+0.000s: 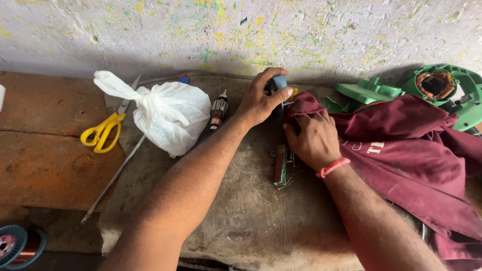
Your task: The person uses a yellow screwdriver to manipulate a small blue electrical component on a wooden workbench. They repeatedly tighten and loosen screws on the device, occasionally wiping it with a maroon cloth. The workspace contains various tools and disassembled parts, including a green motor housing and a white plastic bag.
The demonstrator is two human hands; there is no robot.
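We see our left hand [258,103] and arm bare, sleeveless; behind our right hand's [312,138] fingers, a pink wristband [332,167].

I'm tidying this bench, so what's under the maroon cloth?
Green plastic housing parts poke out behind the maroon cloth. The right hand presses its corner; whatever else lies beneath is covered.

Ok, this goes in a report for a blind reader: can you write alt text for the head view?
Two bare hands work at a worn bench: the left hand grips a small blue-grey part, the right hand presses a maroon cloth against it. To the left lie a knotted white plastic bag, yellow-handled scissors and a motor armature; green plastic housings sit at right.
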